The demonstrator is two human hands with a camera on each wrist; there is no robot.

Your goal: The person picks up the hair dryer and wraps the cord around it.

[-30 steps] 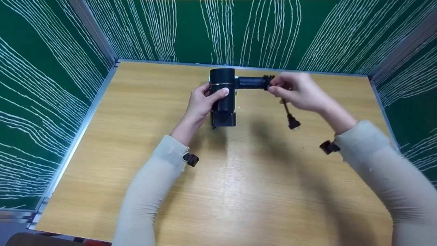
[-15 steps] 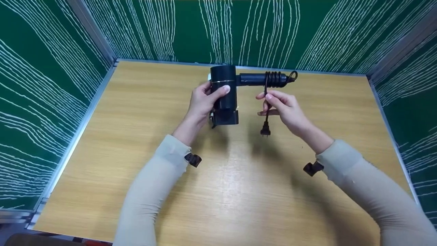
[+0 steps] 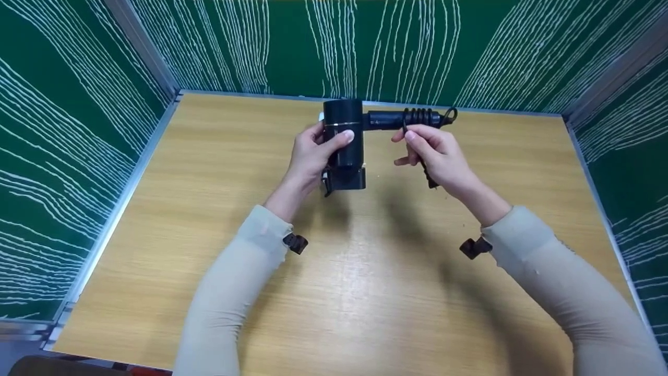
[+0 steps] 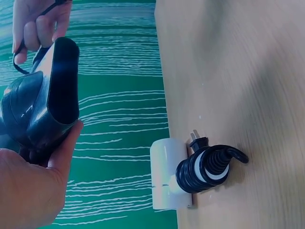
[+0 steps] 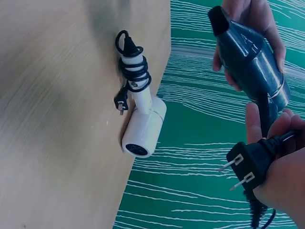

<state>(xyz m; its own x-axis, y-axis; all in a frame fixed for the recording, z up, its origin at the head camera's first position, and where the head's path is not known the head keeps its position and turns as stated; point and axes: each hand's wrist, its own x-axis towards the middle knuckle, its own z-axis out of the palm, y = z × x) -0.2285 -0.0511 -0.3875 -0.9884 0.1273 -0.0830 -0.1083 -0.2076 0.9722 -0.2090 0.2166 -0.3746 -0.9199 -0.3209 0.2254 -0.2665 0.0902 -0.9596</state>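
My left hand (image 3: 309,154) grips the barrel of a black hair dryer (image 3: 343,146), its thumb across the near side. The dryer is held above the table with its handle pointing right. Black cord (image 3: 419,115) is coiled in several turns around that handle and loops at its end. Just below the coils, my right hand (image 3: 442,156) pinches the cord between thumb and fingers. The two-pin plug (image 5: 248,164) sits against the right hand, shown closely in the right wrist view.
A white hair dryer (image 5: 145,126), its handle wrapped in black cord (image 5: 136,71), lies on the wooden table (image 3: 334,292) near the back edge; the head view mostly hides it. Green panels (image 3: 292,47) with white wavy lines stand around the table.
My right hand has gone from the handle's end leftward and down along the hanging cord, then slightly up near the coils. The left hand and dryer have barely shifted.
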